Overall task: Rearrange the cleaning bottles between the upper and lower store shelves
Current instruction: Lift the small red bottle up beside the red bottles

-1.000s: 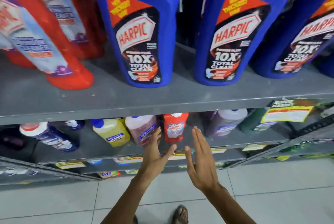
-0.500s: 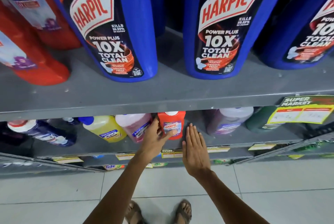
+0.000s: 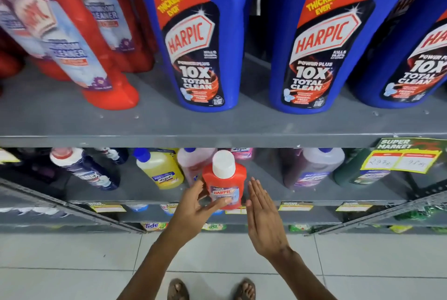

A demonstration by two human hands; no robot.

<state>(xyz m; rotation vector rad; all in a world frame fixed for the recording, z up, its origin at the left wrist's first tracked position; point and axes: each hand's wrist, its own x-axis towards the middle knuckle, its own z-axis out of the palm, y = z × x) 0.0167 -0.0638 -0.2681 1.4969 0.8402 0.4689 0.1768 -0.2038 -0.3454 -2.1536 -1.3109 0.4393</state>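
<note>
A small red Harpic bottle (image 3: pixel 223 180) with a white cap is at the front of the lower shelf (image 3: pixel 266 197), tilted toward me. My left hand (image 3: pixel 196 205) grips its lower body, thumb across the label. My right hand (image 3: pixel 262 215) is flat and open just right of the bottle, fingers straight, not clearly touching it. On the upper shelf (image 3: pixel 217 125) stand large blue Harpic bottles (image 3: pixel 200 40) (image 3: pixel 324 43) and, to the left, red bathroom cleaner bottles (image 3: pixel 79 40).
The lower shelf also holds a yellow bottle (image 3: pixel 160 170), a pink bottle (image 3: pixel 191 164), a dark blue bottle (image 3: pixel 84 170) lying tilted, a purple bottle (image 3: pixel 314 166) and a green bottle (image 3: pixel 358 171). A yellow price tag (image 3: pixel 401 158) hangs at the right. Tiled floor and my sandalled feet are below.
Both hands reached in to the lower shelf. My left hand has closed on the small red bottle and drawn it forward and up; the camera shifted.
</note>
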